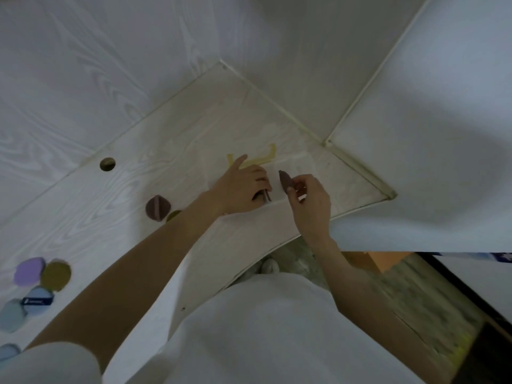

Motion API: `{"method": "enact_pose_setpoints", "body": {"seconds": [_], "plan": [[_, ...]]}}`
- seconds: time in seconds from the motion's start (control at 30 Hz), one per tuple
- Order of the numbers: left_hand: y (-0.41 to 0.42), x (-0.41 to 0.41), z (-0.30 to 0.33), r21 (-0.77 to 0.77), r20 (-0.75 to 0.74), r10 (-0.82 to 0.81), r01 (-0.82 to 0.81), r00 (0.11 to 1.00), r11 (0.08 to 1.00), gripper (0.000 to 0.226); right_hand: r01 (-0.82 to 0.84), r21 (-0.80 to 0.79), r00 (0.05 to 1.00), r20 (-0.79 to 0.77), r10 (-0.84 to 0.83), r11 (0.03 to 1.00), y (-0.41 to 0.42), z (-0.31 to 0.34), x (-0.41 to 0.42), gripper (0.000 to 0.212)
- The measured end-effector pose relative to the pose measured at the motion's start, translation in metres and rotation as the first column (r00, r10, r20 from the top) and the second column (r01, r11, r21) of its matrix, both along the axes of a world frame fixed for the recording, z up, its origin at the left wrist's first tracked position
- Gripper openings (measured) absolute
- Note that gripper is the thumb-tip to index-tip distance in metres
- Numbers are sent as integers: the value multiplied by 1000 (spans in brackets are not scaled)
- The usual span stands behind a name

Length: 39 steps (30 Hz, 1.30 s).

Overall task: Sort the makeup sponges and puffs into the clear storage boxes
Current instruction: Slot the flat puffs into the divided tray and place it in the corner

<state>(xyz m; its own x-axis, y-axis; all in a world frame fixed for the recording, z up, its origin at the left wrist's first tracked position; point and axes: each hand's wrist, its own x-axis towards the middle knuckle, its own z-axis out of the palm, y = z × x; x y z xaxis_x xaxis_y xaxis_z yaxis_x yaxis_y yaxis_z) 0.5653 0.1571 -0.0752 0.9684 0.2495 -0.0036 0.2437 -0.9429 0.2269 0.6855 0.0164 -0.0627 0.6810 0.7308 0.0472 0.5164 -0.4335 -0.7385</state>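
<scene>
My right hand (309,200) pinches a brown puff (285,180) edge-on, above a clear storage box (313,167) with a yellow clasp (259,159). My left hand (241,187) rests in or on the box, fingers curled around thin brown puffs (266,194). Another brown puff (158,207) with a strap lies on the table to the left, with an olive puff (173,215) partly hidden by my left forearm. At the far left lie a purple puff (29,271), an olive puff (56,275) and several blue puffs (36,300).
The white wood-grain table (110,189) has a round cable hole (107,164). White walls meet in a corner behind it. The table's front edge runs past my torso, with the floor and an orange object (382,259) below at the right.
</scene>
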Motion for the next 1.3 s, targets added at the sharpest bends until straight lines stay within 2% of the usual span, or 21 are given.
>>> {"method": "enact_pose_setpoints", "body": {"seconds": [0.1,0.17,0.33,0.47,0.7,0.9,1.1,1.17,1.3], "plan": [[11,-6,-3,-12,-1,-73,73,997,997,16,-35,20,999,8,35,999,6,-4,-4,11],[14,-6,-4,-31,-1,-54,54,999,998,16,-66,48,997,36,64,997,12,-2,-6,12],[0,-7,4,-102,62,239,-232,969,967,20,-140,86,987,88,132,986,31,3,-3,9],[-5,-8,2,-65,90,340,-335,936,940,15,-145,128,982,142,126,981,39,6,0,7],[-5,-13,-1,-94,148,378,-368,914,925,13,-260,1,947,195,255,966,48,-1,-11,7],[-3,-17,-4,-117,173,362,-346,916,931,16,-170,83,971,183,153,982,48,7,-16,8],[-3,-20,-7,-129,196,355,-335,914,933,17,-138,-135,903,389,181,981,50,-17,-11,9],[-3,-21,-6,-160,190,347,-320,918,934,16,-130,-177,901,390,191,976,54,-20,-10,8],[-4,-33,2,-316,217,381,-305,899,898,18,-174,-266,907,332,260,948,53,-19,-6,9]]}}
